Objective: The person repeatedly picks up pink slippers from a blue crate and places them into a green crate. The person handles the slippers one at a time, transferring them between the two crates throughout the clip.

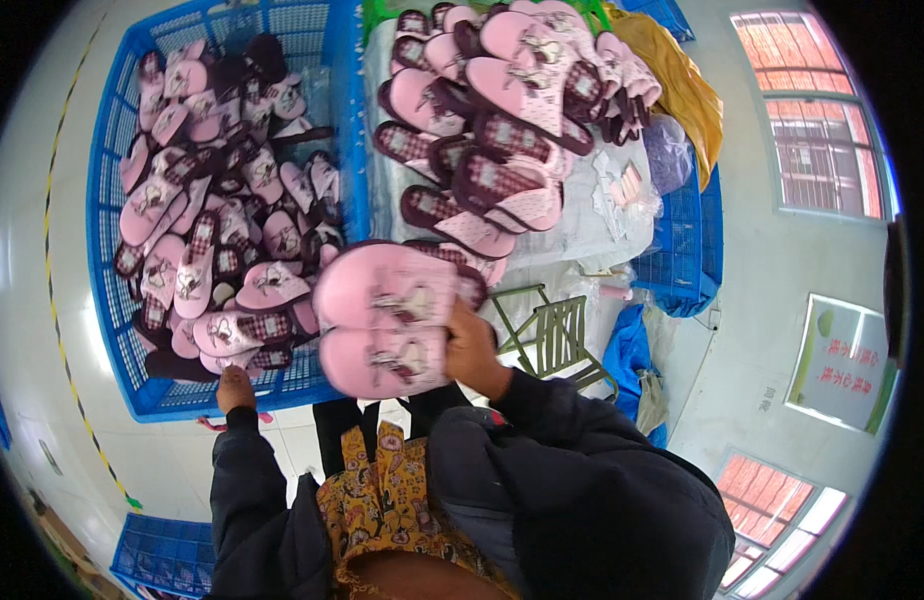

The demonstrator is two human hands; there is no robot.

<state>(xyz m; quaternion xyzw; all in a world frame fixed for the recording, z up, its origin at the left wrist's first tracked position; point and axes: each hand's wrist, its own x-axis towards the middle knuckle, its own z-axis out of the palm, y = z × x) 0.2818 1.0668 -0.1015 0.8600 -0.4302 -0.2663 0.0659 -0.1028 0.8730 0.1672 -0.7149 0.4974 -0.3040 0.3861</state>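
Pale floor with a yellow-and-black tape line runs down the left of the head view, and windows show at the right rim. A big blue crate lies to the left, heaped with loose pink slippers with plaid insoles and small bows. Just beside it on the right, more slippers are stacked in paired rows on clear plastic sheeting, with a yellow bag and another blue crate behind them. A green folding stool stands below that stack. A smaller blue crate sits on the floor at lower left.

The right hand is raised in front of the body and grips a pair of pink slippers, held one above the other with their uppers toward the camera; fingers are closed around their right edge. The left hand rests at the near rim of the big crate, by the lowest slippers there; whether it grips anything cannot be told. Both sleeves are dark, and a yellow patterned apron shows between them.
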